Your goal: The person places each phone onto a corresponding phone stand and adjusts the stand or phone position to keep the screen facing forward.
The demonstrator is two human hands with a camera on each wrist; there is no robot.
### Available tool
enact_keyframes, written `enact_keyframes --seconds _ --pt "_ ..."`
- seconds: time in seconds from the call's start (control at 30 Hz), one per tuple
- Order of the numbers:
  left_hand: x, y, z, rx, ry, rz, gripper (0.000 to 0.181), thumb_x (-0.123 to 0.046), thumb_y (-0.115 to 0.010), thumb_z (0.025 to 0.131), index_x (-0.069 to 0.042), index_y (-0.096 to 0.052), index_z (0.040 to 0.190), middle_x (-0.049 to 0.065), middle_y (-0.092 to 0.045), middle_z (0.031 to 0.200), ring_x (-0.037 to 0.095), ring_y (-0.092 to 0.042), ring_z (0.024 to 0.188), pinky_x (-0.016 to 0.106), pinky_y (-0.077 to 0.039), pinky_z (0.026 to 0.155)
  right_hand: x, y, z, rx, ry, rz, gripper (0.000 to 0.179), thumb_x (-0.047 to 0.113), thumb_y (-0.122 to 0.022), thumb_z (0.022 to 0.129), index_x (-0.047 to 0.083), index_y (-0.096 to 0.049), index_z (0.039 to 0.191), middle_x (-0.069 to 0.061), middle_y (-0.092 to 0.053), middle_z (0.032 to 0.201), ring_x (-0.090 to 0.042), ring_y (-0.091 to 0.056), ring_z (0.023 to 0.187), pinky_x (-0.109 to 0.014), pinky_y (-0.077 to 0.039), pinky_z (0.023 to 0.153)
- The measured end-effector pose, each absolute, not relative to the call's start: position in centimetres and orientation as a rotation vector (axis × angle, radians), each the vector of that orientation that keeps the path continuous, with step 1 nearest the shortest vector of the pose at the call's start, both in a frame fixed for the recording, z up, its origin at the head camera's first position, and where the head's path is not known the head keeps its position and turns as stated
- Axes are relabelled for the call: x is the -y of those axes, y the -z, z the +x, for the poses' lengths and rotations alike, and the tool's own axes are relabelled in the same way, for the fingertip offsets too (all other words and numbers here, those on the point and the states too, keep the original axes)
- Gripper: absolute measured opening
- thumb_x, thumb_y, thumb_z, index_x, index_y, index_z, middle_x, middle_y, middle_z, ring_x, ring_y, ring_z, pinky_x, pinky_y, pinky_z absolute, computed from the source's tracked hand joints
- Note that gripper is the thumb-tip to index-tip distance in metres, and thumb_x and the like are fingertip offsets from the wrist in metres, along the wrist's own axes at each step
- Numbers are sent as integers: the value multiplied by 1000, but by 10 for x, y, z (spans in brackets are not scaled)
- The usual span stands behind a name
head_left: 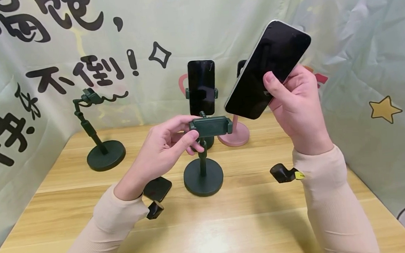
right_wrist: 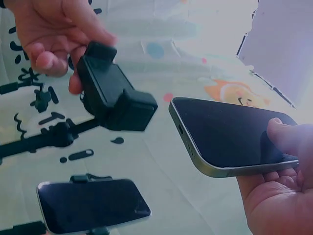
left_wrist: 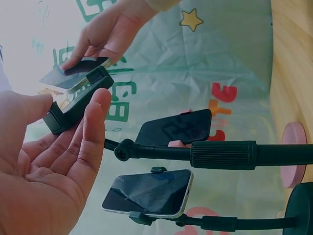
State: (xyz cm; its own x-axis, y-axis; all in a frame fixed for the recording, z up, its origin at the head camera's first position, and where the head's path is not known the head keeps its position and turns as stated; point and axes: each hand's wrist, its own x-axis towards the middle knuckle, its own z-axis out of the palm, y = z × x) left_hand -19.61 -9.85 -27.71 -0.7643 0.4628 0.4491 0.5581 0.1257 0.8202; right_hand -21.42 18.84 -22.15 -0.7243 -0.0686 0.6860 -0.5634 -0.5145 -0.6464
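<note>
My right hand (head_left: 304, 108) grips a smartphone (head_left: 281, 48) with a dark screen and silver edge, thumb on the glass and fingers behind. The phone is raised and tilted, to the upper right of a dark green phone stand (head_left: 203, 178). With thumb and fingers my left hand (head_left: 155, 148) pinches the left end of that stand's clamp (head_left: 211, 126), which has nothing in it. In the right wrist view the phone's bottom edge, with its charging port, faces the clamp (right_wrist: 110, 85), a gap between them. The stand's round base rests on the table.
Behind stands another green stand holding a phone (head_left: 202, 88). Beside it, a pink stand (head_left: 236, 136) also bears a phone, partly hidden. A third green stand (head_left: 106, 155) with a bent arm is at the left. A dark flat phone-like thing (head_left: 157, 188) lies by my left wrist on the wooden table (head_left: 229, 217).
</note>
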Motion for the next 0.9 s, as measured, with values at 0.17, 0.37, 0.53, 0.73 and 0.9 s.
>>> enact_keyframes --seconds 0.17,0.37,0.53,0.73,0.9 --pt "99 278 -196 2291 1729 -1035 32 -9 -67 106 -10 -67 138 21 -76 105 20 -80 79 34 -65 73 -178 218 -215 1316 -2328 1006 24 -10 -57 104 -7 -64 127 -17 -75 117 -28 -74 108 -41 -63 101" --pt "99 279 -196 2280 1739 -1041 31 -8 -67 106 -9 -67 137 21 -76 105 20 -80 79 34 -66 74 -167 215 -216 1326 -2324 1054 21 -8 -59 104 -6 -65 124 -16 -76 114 -28 -76 105 -41 -65 96" --pt "99 280 -198 2262 1746 -1054 31 -7 -67 106 -8 -67 137 22 -76 106 20 -80 79 35 -66 74 -158 214 -216 1321 -2325 1087 18 -6 -61 104 -4 -66 121 -15 -77 110 -27 -76 102 -40 -66 95" --pt "99 281 -199 2254 1742 -1054 30 -7 -67 106 -8 -68 136 22 -77 106 20 -80 79 35 -66 74 -148 217 -218 1350 -2288 1110 17 1 -67 104 -1 -67 121 -12 -77 110 -24 -76 102 -39 -66 95" --pt "99 281 -198 2246 1754 -1045 26 -7 -68 105 -6 -69 131 22 -78 106 19 -81 81 36 -67 76 -142 221 -219 1378 -2265 1096 21 5 -70 103 2 -66 123 -9 -78 111 -23 -77 103 -38 -66 94"
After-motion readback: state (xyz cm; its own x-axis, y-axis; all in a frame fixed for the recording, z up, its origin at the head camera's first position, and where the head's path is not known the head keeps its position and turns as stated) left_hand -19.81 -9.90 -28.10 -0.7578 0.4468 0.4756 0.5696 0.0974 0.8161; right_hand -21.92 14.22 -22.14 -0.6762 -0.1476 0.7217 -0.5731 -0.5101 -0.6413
